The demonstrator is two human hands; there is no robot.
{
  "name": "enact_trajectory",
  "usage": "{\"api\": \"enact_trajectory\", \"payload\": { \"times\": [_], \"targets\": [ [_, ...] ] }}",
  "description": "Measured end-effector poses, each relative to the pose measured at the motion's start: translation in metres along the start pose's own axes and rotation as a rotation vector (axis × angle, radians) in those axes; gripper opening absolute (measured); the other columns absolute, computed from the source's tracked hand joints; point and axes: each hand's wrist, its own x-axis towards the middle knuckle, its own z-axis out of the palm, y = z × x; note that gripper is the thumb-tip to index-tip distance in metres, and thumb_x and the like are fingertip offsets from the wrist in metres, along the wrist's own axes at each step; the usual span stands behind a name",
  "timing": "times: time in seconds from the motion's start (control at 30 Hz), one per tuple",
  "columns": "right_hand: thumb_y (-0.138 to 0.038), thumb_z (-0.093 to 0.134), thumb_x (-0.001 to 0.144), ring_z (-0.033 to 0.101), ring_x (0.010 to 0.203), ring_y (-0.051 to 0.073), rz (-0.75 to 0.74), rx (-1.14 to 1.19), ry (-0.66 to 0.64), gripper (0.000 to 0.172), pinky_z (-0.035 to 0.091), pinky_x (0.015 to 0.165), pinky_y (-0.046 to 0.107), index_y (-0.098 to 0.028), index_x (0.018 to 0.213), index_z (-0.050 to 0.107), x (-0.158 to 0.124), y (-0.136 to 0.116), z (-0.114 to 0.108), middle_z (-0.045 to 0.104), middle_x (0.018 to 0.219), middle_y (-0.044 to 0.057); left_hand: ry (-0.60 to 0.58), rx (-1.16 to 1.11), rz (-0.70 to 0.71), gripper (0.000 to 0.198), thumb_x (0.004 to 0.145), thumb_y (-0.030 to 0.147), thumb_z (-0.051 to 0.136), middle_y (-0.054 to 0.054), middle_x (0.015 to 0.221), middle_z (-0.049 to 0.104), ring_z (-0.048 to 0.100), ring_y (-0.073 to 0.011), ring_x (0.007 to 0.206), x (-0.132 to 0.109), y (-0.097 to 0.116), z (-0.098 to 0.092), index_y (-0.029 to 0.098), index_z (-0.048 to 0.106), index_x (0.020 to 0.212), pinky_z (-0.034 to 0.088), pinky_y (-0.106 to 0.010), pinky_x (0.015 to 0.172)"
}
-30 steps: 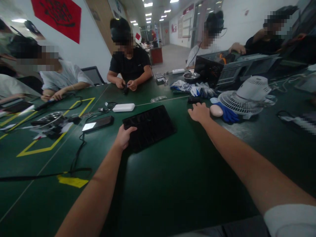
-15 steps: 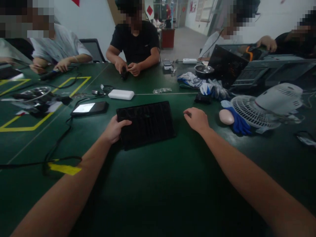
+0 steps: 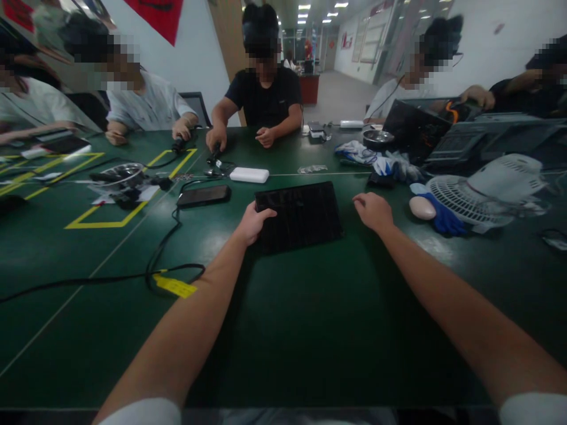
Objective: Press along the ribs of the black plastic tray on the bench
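Observation:
A flat, black, glossy rectangular panel that looks like a tablet (image 3: 301, 218) is in front of me, its surface dark with faint reflections. My left hand (image 3: 256, 223) grips its left edge, thumb on top and fingers underneath out of sight. To the right of the panel and apart from it, my right hand (image 3: 374, 211) rests near the tabletop with its fingers curled in, and no object shows in it.
On the green table (image 3: 310, 330) lie a phone-like black device (image 3: 204, 196), a white power bank (image 3: 249, 175) and a cable with a yellow tag (image 3: 175, 286). At right are a white fan (image 3: 500, 189), a pink oval object (image 3: 422, 208) and blue gloves (image 3: 449, 221). Several people sit around.
My view has swung left, so everything appears further right. The panel stays in my left hand. The black device's bright screen has gone dark. The person opposite has drawn their hands apart.

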Motion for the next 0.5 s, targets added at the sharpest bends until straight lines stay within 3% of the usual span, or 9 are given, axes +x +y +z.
{"api": "enact_trajectory", "payload": {
  "times": [0.2,0.5],
  "targets": [
    [-0.031,0.049,0.092,0.064,0.091,0.022,0.012,0.029,0.009,0.030,0.047,0.078,0.034,-0.024,0.109,0.073,-0.024,-0.006,0.001,0.070,0.105,0.007,-0.028,0.006,0.026,0.041,0.052,0.023,0.079,-0.001,0.082,0.070,0.067,-0.0232,0.078,0.003,0.000,0.001,0.018,0.065,0.090,0.057,-0.042,0.081],
    [-0.029,0.054,0.089,0.063,0.086,0.020,-0.023,0.111,0.005,0.027,0.047,0.080,0.034,-0.025,0.105,0.075,-0.023,-0.001,0.004,0.070,0.098,0.004,-0.023,0.014,0.010,0.043,0.052,0.024,0.080,-0.001,0.084,0.070,0.068,-0.0244,0.082,0.004,-0.002,-0.002,0.018,0.066,0.091,0.056,-0.041,0.080]
  ]
}}
